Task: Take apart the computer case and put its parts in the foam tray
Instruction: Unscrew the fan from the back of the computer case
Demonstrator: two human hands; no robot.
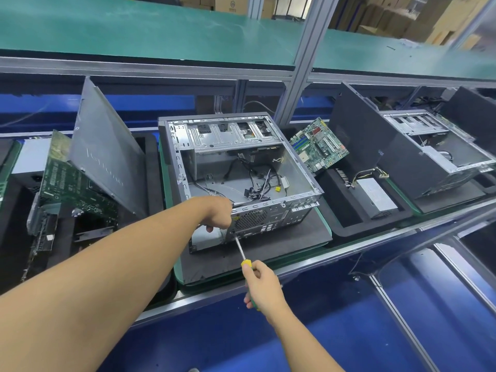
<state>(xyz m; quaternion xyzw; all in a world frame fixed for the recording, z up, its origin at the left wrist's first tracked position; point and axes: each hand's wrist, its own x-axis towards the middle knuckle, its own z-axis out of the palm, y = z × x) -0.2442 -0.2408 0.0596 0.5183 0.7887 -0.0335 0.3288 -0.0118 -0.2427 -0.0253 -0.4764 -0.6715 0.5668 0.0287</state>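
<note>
Screwdriver (pixel 246 263) clenched in my right hand (pixel 264 287), tip at the rear panel of the case (pixel 241 162); my left hand (pixel 218 214) grips its rear edge. Case lies open on the tray (pixel 295 237). I should keep the shaft square, pressing in while turning

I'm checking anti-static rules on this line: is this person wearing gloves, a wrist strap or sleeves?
No. The left hand and the right hand are ungloved, and no ring can be seen. Neither wrist carries a strap or a watch. No sleeve shows on either arm up to the picture's edge.
</note>
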